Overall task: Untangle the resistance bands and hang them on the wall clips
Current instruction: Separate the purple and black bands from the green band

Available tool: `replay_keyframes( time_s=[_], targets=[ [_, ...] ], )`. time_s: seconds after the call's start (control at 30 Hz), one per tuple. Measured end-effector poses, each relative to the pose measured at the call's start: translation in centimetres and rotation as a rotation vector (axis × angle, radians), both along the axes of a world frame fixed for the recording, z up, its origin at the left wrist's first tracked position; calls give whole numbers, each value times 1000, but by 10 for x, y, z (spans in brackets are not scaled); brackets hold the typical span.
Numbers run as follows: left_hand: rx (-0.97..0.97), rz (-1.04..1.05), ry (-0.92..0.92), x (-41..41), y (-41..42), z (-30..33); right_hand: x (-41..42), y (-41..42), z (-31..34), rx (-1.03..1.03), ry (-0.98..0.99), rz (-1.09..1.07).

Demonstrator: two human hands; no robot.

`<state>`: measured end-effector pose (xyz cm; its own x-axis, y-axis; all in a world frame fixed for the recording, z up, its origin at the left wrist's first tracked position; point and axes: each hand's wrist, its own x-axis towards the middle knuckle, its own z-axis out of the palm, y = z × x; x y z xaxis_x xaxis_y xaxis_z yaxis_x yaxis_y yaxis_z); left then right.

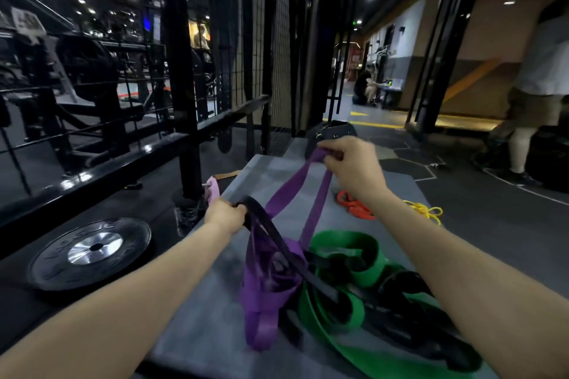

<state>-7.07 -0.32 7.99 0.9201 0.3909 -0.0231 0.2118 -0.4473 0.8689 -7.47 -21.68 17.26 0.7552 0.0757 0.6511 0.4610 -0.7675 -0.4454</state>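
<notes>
A tangle of wide resistance bands lies on a grey platform (pixel 215 301) in front of me. My right hand (pixel 351 163) pinches the top loop of a purple band (pixel 286 191) and holds it up and away. My left hand (pixel 226 214) grips a black band (pixel 271 231) that crosses through the purple one lower down. A green band (pixel 348 246) coils among more black band on the platform at lower right. A thin orange band (pixel 354 206) and a yellow one (pixel 426 211) lie apart, further back on the platform.
A black weight plate (pixel 92 252) lies on the floor to the left. A black metal rack and mesh fence (pixel 277 49) rise behind the platform. A pink item (pixel 214 189) hangs off the platform's left edge. A dark bag (pixel 335 132) sits at its far end. A person (pixel 535 86) stands at right.
</notes>
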Motion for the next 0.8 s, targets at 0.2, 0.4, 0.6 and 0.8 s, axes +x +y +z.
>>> replay_keyframes(
  time_s=[0.2, 0.4, 0.6, 0.8],
  targets=[
    [-512, -19, -20, -3, -7, 8, -5, -17, 22, 20, 36, -93],
    [-351, -81, -151, 3, -27, 11, -10, 4, -28, -341, 375, 64],
    [-259, -303, -171, 0, -43, 18, -15, 25, -40, -252, 523, 133],
    [-56, -563, 20, -3, -45, 34, -10, 14, -41, -26, 611, 198]
  ],
)
